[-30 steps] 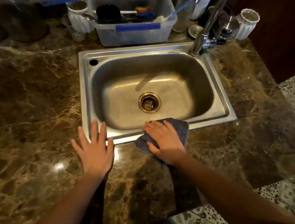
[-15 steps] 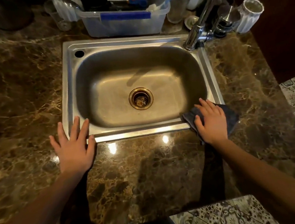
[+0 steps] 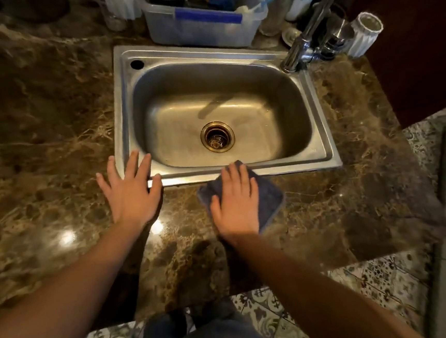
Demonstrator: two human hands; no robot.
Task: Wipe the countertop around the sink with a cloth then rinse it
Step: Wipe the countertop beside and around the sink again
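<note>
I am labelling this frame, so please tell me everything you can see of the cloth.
The cloth is dark grey-blue, soft-looking fabric, roughly square. It lies flat on the marble countertop, its far corner overlapping the front rim of the sink. The right hand presses flat on it, fingers straight, covering its left part.

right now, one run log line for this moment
step: wiping front of sink | right hand: flat on cloth | left hand: flat on countertop, fingers over sink rim | rinse: not yet
</note>
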